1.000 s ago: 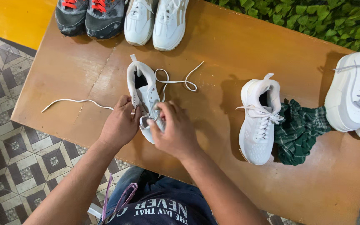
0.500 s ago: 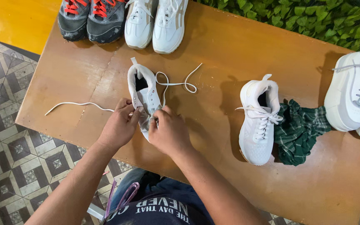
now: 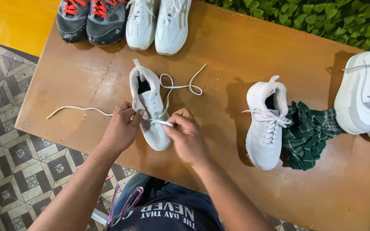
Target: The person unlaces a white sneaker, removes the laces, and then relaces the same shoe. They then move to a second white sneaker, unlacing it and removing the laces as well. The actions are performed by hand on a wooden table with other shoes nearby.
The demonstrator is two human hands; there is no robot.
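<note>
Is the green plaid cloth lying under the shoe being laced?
No, the green plaid cloth lies beside the other white shoe, apart from the shoe being laced.

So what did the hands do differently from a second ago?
Very little moved. The left hand stayed on the side of the white shoe, and the right hand now pinches a bit of white lace across the shoe's front; earlier both hands were bunched close over it. The lace ends trail out to both sides as before. The laced white shoe, the green checked cloth and the wooden table stayed put.
</note>
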